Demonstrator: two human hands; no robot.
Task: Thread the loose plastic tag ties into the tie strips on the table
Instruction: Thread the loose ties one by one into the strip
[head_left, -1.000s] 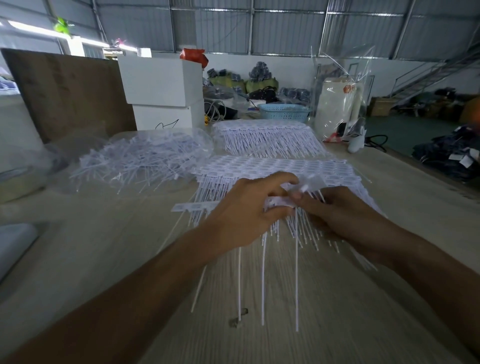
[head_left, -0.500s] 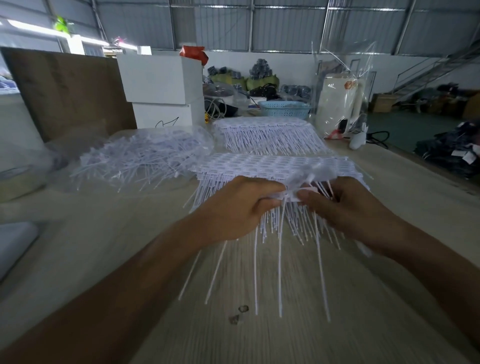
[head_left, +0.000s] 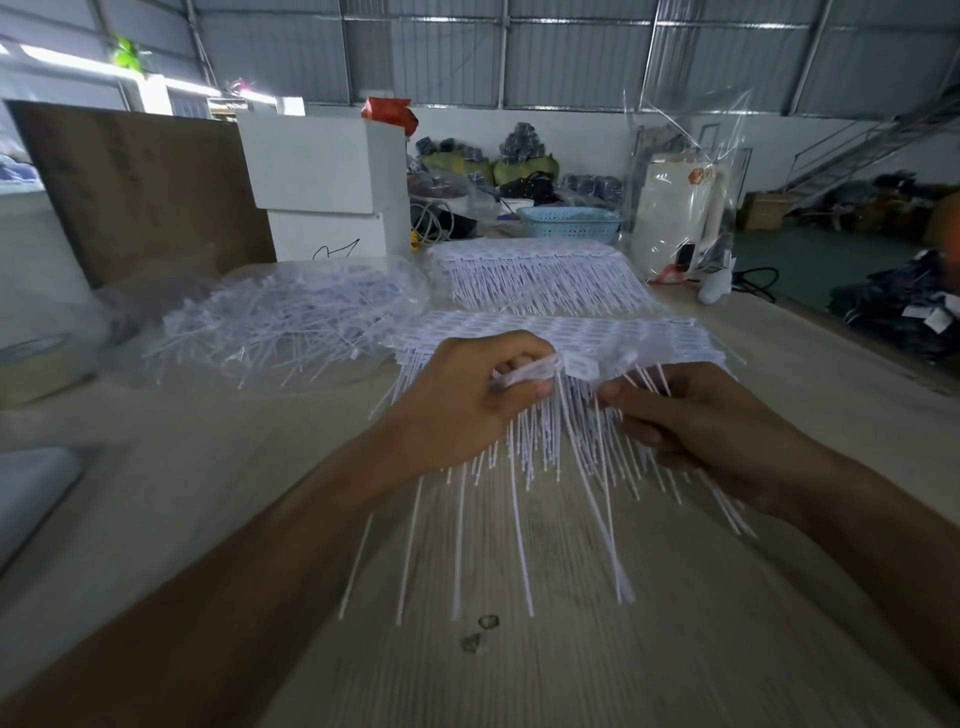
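Strip in hand: a short white tie strip (head_left: 540, 370) sits between the two hands, above the near middle of the table (head_left: 519, 686); its long axis runs left to right and its thin tails hang toward the viewer.
Left hand (head_left: 467, 400): fingers curled, pinching the strip's left end; the nearer hand to it.
Right hand (head_left: 696, 415): just right of the strip, fingers curled among the tails; whether it grips one tie I cannot tell.
Hands: close, not touching.
Stacked strips (head_left: 597, 332): flat, white, perforated plastic, just beyond the hands; a second stack (head_left: 535, 270) lies farther off.
Loose ties (head_left: 280, 327): tangled thin white plastic stems in a clear bag, far left, nearer the left hand.
Table surface: pale wood grain.
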